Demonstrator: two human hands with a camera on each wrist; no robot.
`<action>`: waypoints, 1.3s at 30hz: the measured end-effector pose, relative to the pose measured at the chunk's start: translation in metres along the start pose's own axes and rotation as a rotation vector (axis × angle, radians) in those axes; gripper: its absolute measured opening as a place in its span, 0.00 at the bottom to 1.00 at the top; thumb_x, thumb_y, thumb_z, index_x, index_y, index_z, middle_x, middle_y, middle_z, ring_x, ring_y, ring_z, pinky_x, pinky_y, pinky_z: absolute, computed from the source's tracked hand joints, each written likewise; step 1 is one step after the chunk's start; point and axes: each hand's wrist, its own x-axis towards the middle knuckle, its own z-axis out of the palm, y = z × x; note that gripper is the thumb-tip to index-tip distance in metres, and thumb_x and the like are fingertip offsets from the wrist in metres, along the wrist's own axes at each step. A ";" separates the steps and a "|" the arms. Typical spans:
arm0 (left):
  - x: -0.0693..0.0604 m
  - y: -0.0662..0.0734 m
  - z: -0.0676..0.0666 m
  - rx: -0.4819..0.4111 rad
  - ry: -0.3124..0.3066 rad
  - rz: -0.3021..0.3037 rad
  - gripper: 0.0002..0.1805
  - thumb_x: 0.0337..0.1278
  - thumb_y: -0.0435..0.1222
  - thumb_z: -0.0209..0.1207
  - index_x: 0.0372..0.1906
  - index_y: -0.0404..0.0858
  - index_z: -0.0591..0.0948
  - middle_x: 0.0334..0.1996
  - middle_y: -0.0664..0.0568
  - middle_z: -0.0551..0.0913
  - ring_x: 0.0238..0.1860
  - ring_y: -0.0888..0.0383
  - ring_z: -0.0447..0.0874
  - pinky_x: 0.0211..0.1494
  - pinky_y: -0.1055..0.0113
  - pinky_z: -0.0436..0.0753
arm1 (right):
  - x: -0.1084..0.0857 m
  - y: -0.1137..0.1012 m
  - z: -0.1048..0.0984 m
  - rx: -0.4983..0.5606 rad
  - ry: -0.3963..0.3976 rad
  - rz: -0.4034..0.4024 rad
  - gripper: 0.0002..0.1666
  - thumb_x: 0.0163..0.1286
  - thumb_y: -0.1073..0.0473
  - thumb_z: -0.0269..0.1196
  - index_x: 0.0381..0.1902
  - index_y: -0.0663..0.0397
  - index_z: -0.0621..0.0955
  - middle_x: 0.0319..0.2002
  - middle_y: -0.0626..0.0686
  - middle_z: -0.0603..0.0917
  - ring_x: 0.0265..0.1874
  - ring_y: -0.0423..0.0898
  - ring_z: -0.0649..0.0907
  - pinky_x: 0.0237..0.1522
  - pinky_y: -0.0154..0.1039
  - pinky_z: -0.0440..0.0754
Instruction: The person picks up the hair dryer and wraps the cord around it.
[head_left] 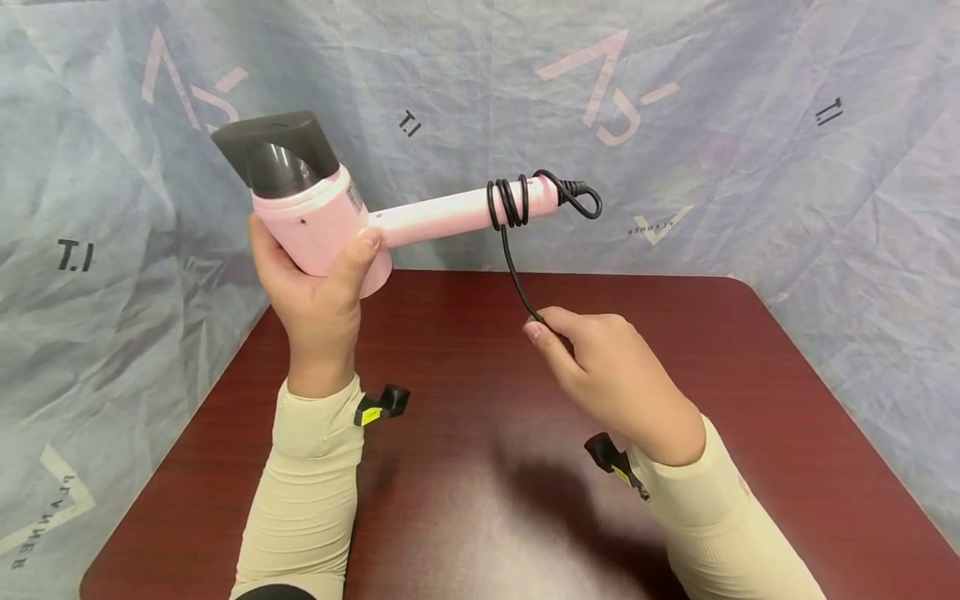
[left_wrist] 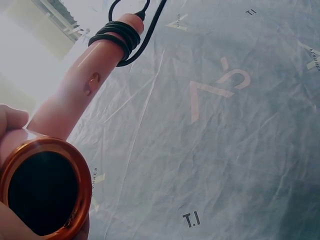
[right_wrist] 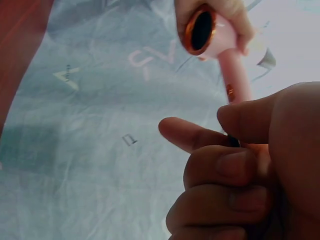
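Note:
My left hand (head_left: 318, 283) grips the body of a pink hair dryer (head_left: 442, 218), thumb on the near side by the handle. The dryer is held up over the table, its dark nozzle (head_left: 281, 158) pointing up and its handle reaching right. A black cord (head_left: 507, 202) loops several times round the handle's end. Below the coils, my right hand (head_left: 611, 375) pinches the cord between thumb and curled fingers. In the left wrist view, the dryer's round copper-coloured rear rim (left_wrist: 86, 175) faces the camera. The cord beyond the right hand is mostly hidden.
A dark red-brown table (head_left: 450, 358) lies below both hands. Behind it and at the sides hangs a grey printed cloth (head_left: 465, 100). Each wrist wears a small black camera, the left one (head_left: 393, 400) and the right one (head_left: 600, 452).

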 end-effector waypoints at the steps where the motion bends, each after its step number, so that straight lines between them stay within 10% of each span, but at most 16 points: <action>1: 0.000 -0.001 0.000 0.003 -0.002 -0.004 0.37 0.34 0.26 0.75 0.57 0.31 0.76 0.48 0.39 0.83 0.48 0.41 0.81 0.58 0.54 0.82 | -0.001 -0.002 -0.001 -0.010 0.002 -0.006 0.19 0.82 0.44 0.53 0.28 0.38 0.71 0.18 0.40 0.60 0.18 0.35 0.60 0.22 0.34 0.64; 10: 0.002 -0.003 -0.003 0.018 -0.019 0.000 0.38 0.34 0.25 0.76 0.59 0.30 0.75 0.50 0.37 0.82 0.50 0.39 0.80 0.59 0.53 0.82 | -0.010 -0.018 -0.012 -0.076 -0.015 -0.013 0.06 0.79 0.52 0.57 0.45 0.43 0.80 0.21 0.37 0.75 0.18 0.37 0.70 0.26 0.36 0.73; 39: 0.005 -0.008 -0.011 0.096 -0.037 0.020 0.36 0.36 0.25 0.75 0.57 0.32 0.73 0.49 0.36 0.82 0.47 0.39 0.80 0.53 0.56 0.83 | -0.032 -0.038 -0.037 -0.088 0.134 -0.201 0.02 0.74 0.61 0.61 0.39 0.50 0.77 0.19 0.36 0.64 0.17 0.32 0.61 0.21 0.29 0.64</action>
